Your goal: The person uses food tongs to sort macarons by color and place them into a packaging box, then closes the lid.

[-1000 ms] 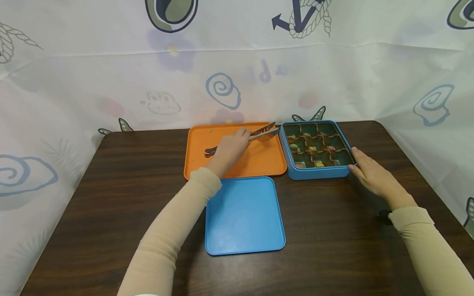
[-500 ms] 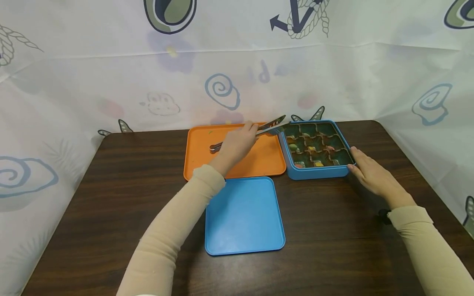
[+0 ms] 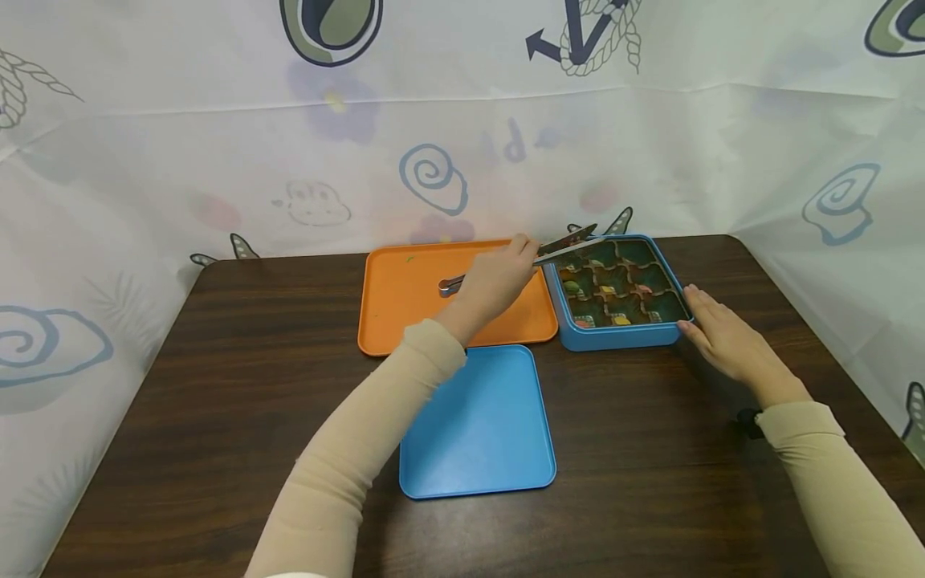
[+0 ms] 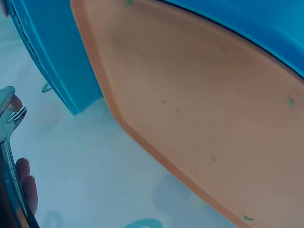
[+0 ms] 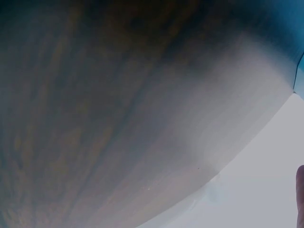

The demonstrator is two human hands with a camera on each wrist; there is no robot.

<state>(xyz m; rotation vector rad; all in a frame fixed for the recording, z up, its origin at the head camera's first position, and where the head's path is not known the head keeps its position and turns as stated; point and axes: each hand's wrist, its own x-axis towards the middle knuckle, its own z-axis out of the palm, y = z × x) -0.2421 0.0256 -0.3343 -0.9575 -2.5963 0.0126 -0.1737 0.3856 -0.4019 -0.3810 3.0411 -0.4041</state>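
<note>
My left hand (image 3: 499, 277) grips metal tongs (image 3: 571, 238) over the right part of the orange tray (image 3: 405, 313). The tong tips reach over the back left corner of a blue box (image 3: 621, 337). Dark compartments fill that box, and several hold small green, yellow and pink pieces. In the left wrist view the tongs (image 4: 8, 126) have a fork-like tip; a reddish-brown bit shows between the tips, and I cannot tell if it is food or a fingertip. My right hand (image 3: 733, 345), fingers extended, rests against the box's front right corner.
A flat blue tray or lid (image 3: 480, 433) lies in front of the orange tray. All stand on a dark wooden table (image 3: 650, 482). Behind it hangs a white printed cloth (image 3: 506, 185). Small green flecks (image 4: 248, 218) dot the orange tray.
My left hand has moved to the right with the tongs, from over the middle of the orange tray to the box's back left corner. My right hand stays at the box.
</note>
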